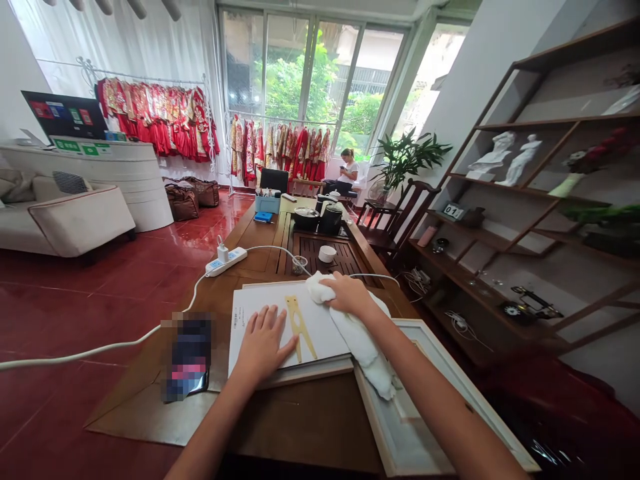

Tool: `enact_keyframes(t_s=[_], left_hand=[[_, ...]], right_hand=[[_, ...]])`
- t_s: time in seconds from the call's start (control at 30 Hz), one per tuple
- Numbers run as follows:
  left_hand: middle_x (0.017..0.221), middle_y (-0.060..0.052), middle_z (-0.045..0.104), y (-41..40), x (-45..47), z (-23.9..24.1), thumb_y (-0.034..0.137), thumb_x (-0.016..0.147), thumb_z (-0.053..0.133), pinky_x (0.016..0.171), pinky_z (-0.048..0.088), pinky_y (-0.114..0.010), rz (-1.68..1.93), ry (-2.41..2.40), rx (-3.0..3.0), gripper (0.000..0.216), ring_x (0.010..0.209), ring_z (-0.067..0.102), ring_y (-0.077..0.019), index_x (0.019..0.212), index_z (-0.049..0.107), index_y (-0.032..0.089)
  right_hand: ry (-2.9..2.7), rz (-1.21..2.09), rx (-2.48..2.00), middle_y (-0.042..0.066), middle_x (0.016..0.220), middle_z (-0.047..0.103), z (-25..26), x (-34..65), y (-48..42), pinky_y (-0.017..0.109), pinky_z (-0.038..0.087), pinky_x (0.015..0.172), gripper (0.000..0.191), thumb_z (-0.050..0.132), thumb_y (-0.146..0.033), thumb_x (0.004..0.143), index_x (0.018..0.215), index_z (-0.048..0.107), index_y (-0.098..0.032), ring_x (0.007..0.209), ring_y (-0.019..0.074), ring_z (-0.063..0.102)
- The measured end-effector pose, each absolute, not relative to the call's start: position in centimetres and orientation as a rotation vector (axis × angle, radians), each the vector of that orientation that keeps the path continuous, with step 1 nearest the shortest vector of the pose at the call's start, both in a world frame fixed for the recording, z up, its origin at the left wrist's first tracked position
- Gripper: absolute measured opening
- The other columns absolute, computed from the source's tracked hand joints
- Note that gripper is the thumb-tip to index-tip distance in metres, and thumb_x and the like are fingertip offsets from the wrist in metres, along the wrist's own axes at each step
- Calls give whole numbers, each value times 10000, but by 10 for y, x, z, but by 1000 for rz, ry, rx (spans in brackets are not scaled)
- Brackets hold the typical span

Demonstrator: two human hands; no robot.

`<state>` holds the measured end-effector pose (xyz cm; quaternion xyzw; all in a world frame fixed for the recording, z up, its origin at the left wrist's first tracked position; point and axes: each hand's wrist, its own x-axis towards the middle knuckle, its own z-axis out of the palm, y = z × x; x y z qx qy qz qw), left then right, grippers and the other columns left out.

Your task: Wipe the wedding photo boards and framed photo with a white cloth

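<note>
My left hand point(263, 345) lies flat with its fingers spread on a white board point(326, 330). A gold shape like an open pair of scissors point(297, 325) shows on the board's face, with small dark print near its left edge. My right hand point(349, 294) is closed on a bunched white cloth point(361, 341) at the board's upper right corner. The cloth trails down over the board's right side. Partly under the cloth and my right forearm is a pale wooden frame point(371, 415), tilted at the table's right edge.
A blurred-out phone point(189, 363) lies on a flat brown envelope point(150, 417) at left. Behind the board are a power strip point(227, 262) with a white cord, a tea tray point(345, 250) and a white cup point(327, 254). Shelves point(475, 247) stand at right; a person sits near the window.
</note>
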<state>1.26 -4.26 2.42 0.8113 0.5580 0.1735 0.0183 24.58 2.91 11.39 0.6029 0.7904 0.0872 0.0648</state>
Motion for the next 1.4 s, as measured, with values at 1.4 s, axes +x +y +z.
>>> enact_keyframes(t_s=[1.4], left_hand=[[1471, -88, 401, -40, 12, 24, 576, 889, 383, 1126, 235, -488, 556, 1702, 2508, 594, 1368, 328, -276, 1381, 425, 246]], right_hand=[[2490, 157, 1688, 91, 1144, 554, 104, 228, -49, 335, 411, 715, 572, 589, -286, 724, 1288, 508, -336, 958, 276, 569]])
